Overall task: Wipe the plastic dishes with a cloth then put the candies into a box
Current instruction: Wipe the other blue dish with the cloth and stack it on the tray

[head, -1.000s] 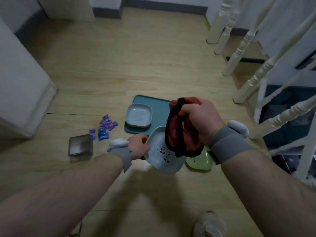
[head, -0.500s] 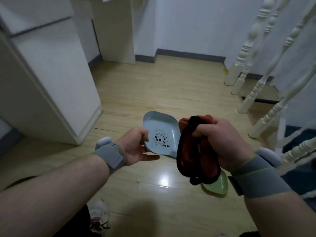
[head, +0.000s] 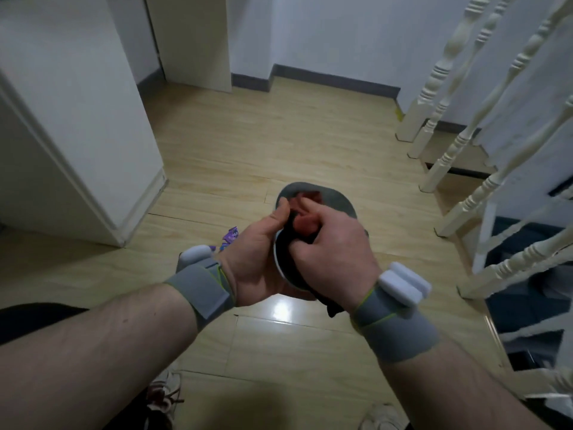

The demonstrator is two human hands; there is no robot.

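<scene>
Plastic dish [head: 336,198], pale blue-grey, held up off the floor at centre frame and tilted on edge, its rim showing at 12 o'clock above the hands and again as a light sliver at 6 o'clock. Cloth [head: 305,223], red with dark trim: half a second ago it hung bunched beside the dish, apart from it; now it is pressed into the dish's hollow, so the dark specks seen then are covered and cannot be checked. Left hand [head: 259,262]: closed on the dish's near edge, thumb hooked over the rim at 11 o'clock. Right hand [head: 333,252]: clenched round the cloth, knuckles toward the camera, bearing on the dish. Reading: wiping of this dish has begun; probably the first of several, the other dishes being out of sight at present. Candies [head: 228,238]: purple and blue wrappers on the floor [head: 235,144], partly hidden behind the left wrist at 9 o'clock of the hands; untouched. Box: not visible. Surroundings: white cabinet [head: 80,119] at 10 o'clock, white stair balusters [head: 459,141] at 2 o'clock, a shoe [head: 164,398] at 7 o'clock. Candy stage judged not yet started.
</scene>
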